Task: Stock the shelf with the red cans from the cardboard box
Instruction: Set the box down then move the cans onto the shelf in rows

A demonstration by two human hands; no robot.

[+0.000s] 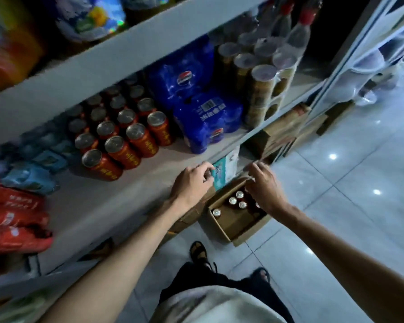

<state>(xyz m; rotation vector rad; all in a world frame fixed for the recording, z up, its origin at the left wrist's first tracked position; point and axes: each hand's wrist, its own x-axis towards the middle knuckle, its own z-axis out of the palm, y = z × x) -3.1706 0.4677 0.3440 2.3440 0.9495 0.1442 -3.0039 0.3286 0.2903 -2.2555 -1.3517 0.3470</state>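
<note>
Downward, left hand by shelf, right hand over cardboard box, fingers curled, grip unclear, blue packs beside red cans

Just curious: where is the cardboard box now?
The cardboard box sits open on the floor beside the shelf, centre of the head view, under the right hand.

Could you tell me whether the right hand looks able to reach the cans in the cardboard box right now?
Probably yes: the right hand hovers over the open cardboard box, its flaps are folded out, and the can tops sit uncovered with nothing between them and the fingers.
</note>
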